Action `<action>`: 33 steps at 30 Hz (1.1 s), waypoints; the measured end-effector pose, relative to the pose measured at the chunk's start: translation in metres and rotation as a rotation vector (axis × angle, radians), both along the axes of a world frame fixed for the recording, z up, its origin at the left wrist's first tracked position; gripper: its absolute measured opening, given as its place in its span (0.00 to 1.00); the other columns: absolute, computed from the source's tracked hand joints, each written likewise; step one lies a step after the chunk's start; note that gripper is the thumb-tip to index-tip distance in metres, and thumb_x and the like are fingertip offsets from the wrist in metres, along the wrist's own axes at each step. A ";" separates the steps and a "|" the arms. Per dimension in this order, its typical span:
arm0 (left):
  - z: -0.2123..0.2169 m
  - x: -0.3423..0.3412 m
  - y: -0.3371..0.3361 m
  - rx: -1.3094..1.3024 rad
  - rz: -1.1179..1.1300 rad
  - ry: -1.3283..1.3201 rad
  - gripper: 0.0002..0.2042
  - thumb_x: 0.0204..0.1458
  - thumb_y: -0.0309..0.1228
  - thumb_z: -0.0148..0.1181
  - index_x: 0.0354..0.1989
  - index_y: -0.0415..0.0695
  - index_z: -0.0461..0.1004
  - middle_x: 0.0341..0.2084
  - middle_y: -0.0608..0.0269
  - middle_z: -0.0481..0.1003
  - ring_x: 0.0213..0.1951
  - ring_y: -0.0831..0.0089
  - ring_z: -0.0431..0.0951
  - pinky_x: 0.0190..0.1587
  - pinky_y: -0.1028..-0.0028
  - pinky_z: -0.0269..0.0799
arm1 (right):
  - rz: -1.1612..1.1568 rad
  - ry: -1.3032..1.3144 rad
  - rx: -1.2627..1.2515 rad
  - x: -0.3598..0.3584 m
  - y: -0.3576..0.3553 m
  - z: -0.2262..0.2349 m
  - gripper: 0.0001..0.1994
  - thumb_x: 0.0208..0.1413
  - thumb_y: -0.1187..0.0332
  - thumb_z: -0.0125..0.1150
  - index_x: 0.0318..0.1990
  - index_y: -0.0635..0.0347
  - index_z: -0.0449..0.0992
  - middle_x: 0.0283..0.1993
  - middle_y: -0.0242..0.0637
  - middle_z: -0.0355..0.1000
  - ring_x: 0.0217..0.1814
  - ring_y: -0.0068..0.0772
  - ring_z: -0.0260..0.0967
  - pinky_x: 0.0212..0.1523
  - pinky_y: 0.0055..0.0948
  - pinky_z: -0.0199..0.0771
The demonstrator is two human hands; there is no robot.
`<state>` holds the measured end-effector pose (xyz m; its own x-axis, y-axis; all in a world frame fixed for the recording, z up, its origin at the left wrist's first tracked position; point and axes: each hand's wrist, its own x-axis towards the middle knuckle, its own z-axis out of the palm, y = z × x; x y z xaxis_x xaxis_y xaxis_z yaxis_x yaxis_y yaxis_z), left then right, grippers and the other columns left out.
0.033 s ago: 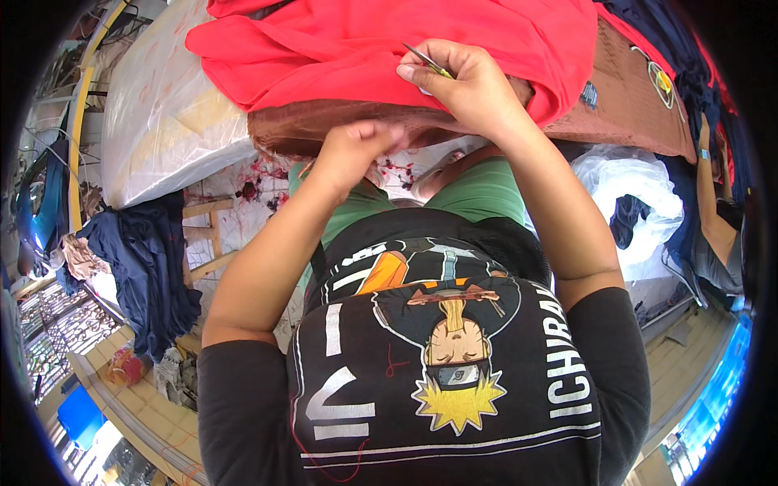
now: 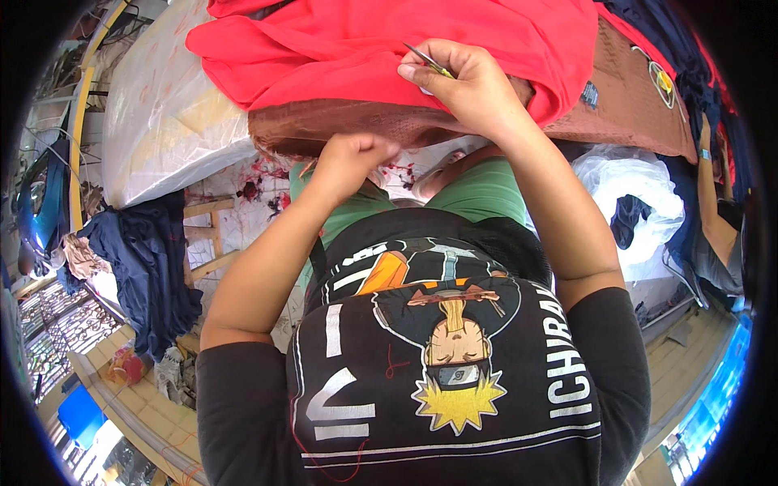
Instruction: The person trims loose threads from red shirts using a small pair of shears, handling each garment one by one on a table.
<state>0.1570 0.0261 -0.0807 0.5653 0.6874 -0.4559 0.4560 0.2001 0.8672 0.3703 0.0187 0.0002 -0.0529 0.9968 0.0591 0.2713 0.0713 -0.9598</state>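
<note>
A wide red cloth (image 2: pixel 389 61) lies in folds over a brown-covered surface (image 2: pixel 324 125) before me. My right hand (image 2: pixel 466 81) is at the red cloth, closed on a pair of small thread snips (image 2: pixel 429 61) with a dark pointed tip and a yellowish handle; the tip points up and to the left. Just below the front edge of the brown cover is my left hand (image 2: pixel 355 158). Its fingers are curled in and pressed together; whatever they may hold is hidden.
Plastic-wrapped bulky stuff (image 2: pixel 170 113) stands at left, with dark blue cloth (image 2: pixel 138 259) hanging below. A white plastic bag (image 2: pixel 628 202) lies at right. A coiled cord (image 2: pixel 663 81) rests on the brown cover. Another person's arm (image 2: pixel 711 194) shows at far right.
My left hand has dropped slightly, and its fingers have curled in more. The right hand, the snips and the red cloth look the same.
</note>
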 end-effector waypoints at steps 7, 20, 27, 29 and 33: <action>-0.012 -0.006 -0.004 0.165 0.060 0.230 0.31 0.48 0.42 0.67 0.57 0.37 0.68 0.41 0.57 0.77 0.45 0.73 0.75 0.50 0.72 0.68 | 0.007 -0.023 0.065 0.000 -0.001 0.006 0.08 0.57 0.66 0.62 0.36 0.61 0.77 0.23 0.19 0.62 0.28 0.10 0.56 0.29 0.17 0.58; -0.046 -0.149 0.003 0.290 -0.179 0.357 0.18 0.50 0.46 0.63 0.35 0.41 0.81 0.28 0.53 0.79 0.32 0.72 0.79 0.35 0.68 0.70 | 0.016 -0.037 0.004 0.010 -0.005 0.005 0.09 0.58 0.67 0.61 0.42 0.62 0.77 0.31 0.23 0.71 0.35 0.12 0.63 0.38 0.17 0.65; -0.095 -0.452 -0.120 -0.317 0.148 1.274 0.15 0.51 0.42 0.63 0.42 0.45 0.78 0.38 0.63 0.80 0.37 0.72 0.76 0.42 0.72 0.71 | -0.090 -0.052 -0.041 0.067 0.010 0.004 0.11 0.60 0.67 0.59 0.47 0.61 0.75 0.43 0.30 0.76 0.38 0.12 0.69 0.29 0.15 0.69; -0.104 -0.484 -0.137 -0.480 0.189 1.129 0.18 0.52 0.45 0.61 0.46 0.47 0.77 0.42 0.64 0.78 0.43 0.71 0.75 0.45 0.69 0.71 | -0.141 -0.083 -0.133 0.069 0.006 0.024 0.11 0.60 0.68 0.58 0.48 0.61 0.75 0.43 0.29 0.75 0.36 0.10 0.69 0.20 0.14 0.66; -0.104 -0.530 -0.155 -0.873 0.103 1.298 0.21 0.56 0.48 0.55 0.55 0.51 0.73 0.52 0.66 0.73 0.54 0.68 0.71 0.53 0.61 0.68 | -0.039 -0.204 0.002 0.096 0.011 0.027 0.11 0.61 0.70 0.56 0.48 0.62 0.74 0.42 0.28 0.75 0.40 0.11 0.69 0.30 0.15 0.69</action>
